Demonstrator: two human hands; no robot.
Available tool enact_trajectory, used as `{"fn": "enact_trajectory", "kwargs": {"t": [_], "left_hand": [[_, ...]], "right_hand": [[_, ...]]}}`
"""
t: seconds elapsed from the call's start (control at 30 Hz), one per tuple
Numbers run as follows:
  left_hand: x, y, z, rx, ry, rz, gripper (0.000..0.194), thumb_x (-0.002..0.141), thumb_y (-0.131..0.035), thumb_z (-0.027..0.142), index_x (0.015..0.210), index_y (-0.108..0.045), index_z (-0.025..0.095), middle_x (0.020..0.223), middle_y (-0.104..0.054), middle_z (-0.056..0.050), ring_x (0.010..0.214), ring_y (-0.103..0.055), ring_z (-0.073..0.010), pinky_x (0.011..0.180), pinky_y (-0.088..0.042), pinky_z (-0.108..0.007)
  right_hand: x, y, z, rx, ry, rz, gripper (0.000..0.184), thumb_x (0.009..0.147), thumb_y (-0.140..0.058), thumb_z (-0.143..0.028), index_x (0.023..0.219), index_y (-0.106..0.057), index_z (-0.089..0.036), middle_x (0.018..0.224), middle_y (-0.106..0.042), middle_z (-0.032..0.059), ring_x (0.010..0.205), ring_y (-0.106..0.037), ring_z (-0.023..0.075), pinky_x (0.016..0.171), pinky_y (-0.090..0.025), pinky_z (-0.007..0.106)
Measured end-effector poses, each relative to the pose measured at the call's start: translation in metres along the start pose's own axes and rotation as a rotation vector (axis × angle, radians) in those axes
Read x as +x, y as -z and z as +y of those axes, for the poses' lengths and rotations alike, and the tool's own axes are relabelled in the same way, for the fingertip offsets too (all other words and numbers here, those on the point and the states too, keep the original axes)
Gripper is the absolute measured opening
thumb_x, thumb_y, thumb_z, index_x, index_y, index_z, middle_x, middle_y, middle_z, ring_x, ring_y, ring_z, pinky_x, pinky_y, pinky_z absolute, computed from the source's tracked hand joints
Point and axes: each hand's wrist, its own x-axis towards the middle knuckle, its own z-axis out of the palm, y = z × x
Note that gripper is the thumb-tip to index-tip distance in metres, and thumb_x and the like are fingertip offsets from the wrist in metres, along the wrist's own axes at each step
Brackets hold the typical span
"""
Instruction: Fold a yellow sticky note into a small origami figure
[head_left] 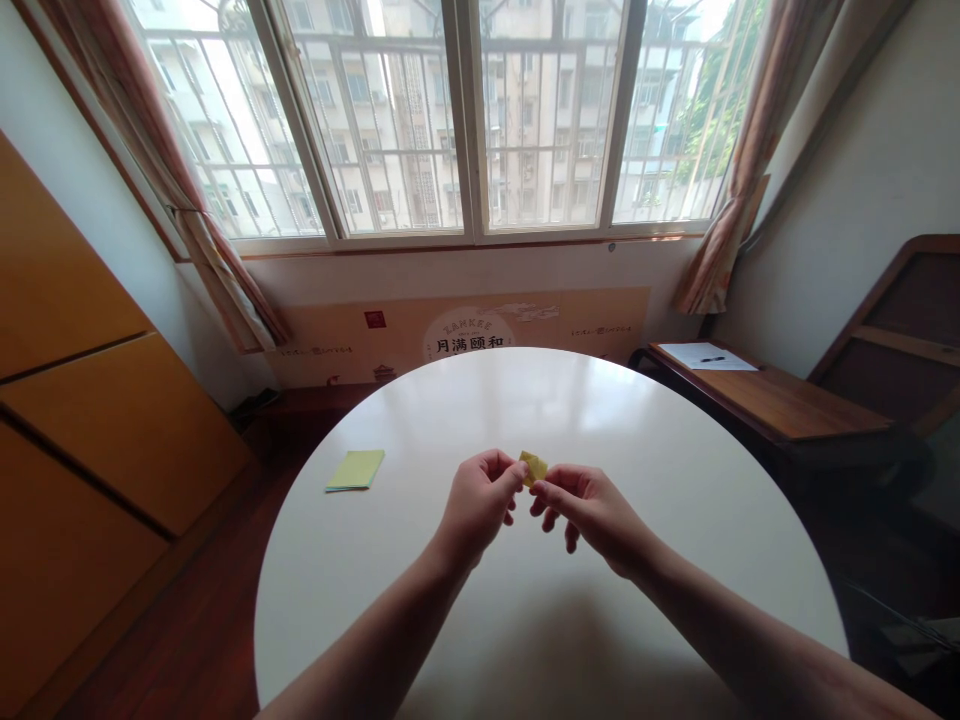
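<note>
Over the middle of the white round table (337, 620), both hands hold one small piece of folded yellow paper (534, 466). My left hand (481, 503) pinches its left side between thumb and fingers. On the lower right edge, my right hand (589, 508) grips it with thumb and index finger, its other fingers curled loosely below. The paper's underside and part of its edges are hidden by the fingertips. To the left on the tabletop lies a pad of yellow-green sticky notes (355, 470), with a bluish edge showing at its bottom.
A wooden bench (795, 395) stands beyond the table at the right, bearing a white sheet of paper (705, 357) with a pen (712, 359) on it. An orange-brown cabinet (82, 450) is on the left. Behind the table is a barred window (540, 120) with curtains.
</note>
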Motion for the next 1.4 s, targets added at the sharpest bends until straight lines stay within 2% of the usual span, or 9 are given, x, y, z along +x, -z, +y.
{"fn": "enact_trajectory", "kwargs": {"t": [0.1, 0.27, 0.43, 0.63, 0.83, 1.0, 1.27, 1.4], "left_hand": [[0.0, 0.001, -0.003, 0.062, -0.067, -0.009, 0.025, 0.079, -0.064, 0.037, 0.069, -0.058, 0.015, 0.057, -0.057, 0.001, 0.047, -0.05, -0.0099, 0.039, -0.041, -0.019], [0.001, 0.001, -0.006, 0.008, -0.108, -0.057, 0.024, 0.078, -0.068, 0.035, 0.088, -0.066, 0.013, 0.078, -0.071, -0.007, 0.062, -0.062, -0.0153, 0.042, -0.045, -0.02], [0.003, 0.002, -0.006, -0.028, -0.106, -0.066, 0.021, 0.076, -0.07, 0.031, 0.084, -0.067, 0.012, 0.073, -0.072, -0.006, 0.055, -0.059, -0.0134, 0.04, -0.044, -0.02], [0.003, 0.008, -0.004, 0.032, -0.146, -0.108, 0.026, 0.077, -0.071, 0.03, 0.096, -0.065, 0.013, 0.072, -0.07, -0.005, 0.059, -0.06, -0.0139, 0.04, -0.042, -0.018], [-0.001, 0.005, -0.002, 0.008, -0.201, -0.092, 0.022, 0.081, -0.068, 0.031, 0.093, -0.065, 0.013, 0.08, -0.073, -0.009, 0.065, -0.065, -0.0169, 0.043, -0.047, -0.02], [-0.003, 0.003, -0.001, 0.063, -0.243, -0.06, 0.02, 0.08, -0.068, 0.028, 0.093, -0.069, 0.013, 0.076, -0.072, -0.008, 0.064, -0.064, -0.0169, 0.043, -0.048, -0.021], [-0.004, 0.003, 0.0, 0.084, -0.298, -0.036, 0.016, 0.078, -0.069, 0.026, 0.088, -0.073, 0.013, 0.069, -0.071, -0.006, 0.061, -0.063, -0.0163, 0.043, -0.048, -0.021], [-0.007, 0.003, 0.002, 0.129, -0.419, 0.009, 0.008, 0.078, -0.071, 0.021, 0.083, -0.074, 0.015, 0.072, -0.071, -0.006, 0.061, -0.064, -0.0155, 0.045, -0.047, -0.021]], "right_hand": [[0.001, 0.0, 0.001, 0.016, -0.013, 0.011, 0.035, 0.083, -0.066, -0.049, 0.085, -0.069, -0.014, 0.077, -0.068, 0.0061, 0.061, -0.062, 0.0157, 0.037, -0.04, 0.018], [0.001, 0.0, 0.002, 0.057, -0.022, 0.028, 0.032, 0.081, -0.068, -0.047, 0.08, -0.067, -0.015, 0.072, -0.067, 0.0048, 0.059, -0.062, 0.0153, 0.037, -0.038, 0.018], [0.001, 0.0, 0.001, 0.023, -0.014, 0.006, 0.036, 0.082, -0.067, -0.05, 0.082, -0.068, -0.014, 0.076, -0.068, 0.0064, 0.062, -0.063, 0.0162, 0.037, -0.04, 0.018], [0.0, 0.0, -0.002, -0.004, 0.027, 0.01, 0.04, 0.082, -0.067, -0.054, 0.086, -0.07, -0.014, 0.077, -0.068, 0.0067, 0.065, -0.063, 0.017, 0.039, -0.043, 0.019], [-0.001, -0.001, -0.003, 0.003, 0.015, 0.037, 0.041, 0.08, -0.069, -0.055, 0.082, -0.07, -0.014, 0.073, -0.067, 0.0067, 0.063, -0.062, 0.0171, 0.038, -0.044, 0.019], [-0.001, -0.001, 0.0, 0.0, 0.062, 0.041, 0.037, 0.082, -0.069, -0.052, 0.084, -0.07, -0.015, 0.076, -0.067, 0.0067, 0.068, -0.063, 0.0186, 0.039, -0.046, 0.02], [-0.001, 0.0, 0.0, 0.018, 0.145, 0.055, 0.032, 0.085, -0.069, -0.047, 0.083, -0.071, -0.015, 0.076, -0.069, 0.0068, 0.066, -0.064, 0.0176, 0.04, -0.047, 0.02], [-0.005, -0.001, -0.004, 0.016, 0.179, 0.064, 0.031, 0.086, -0.068, -0.045, 0.082, -0.071, -0.015, 0.07, -0.067, 0.0055, 0.063, -0.063, 0.017, 0.04, -0.048, 0.02]]}}
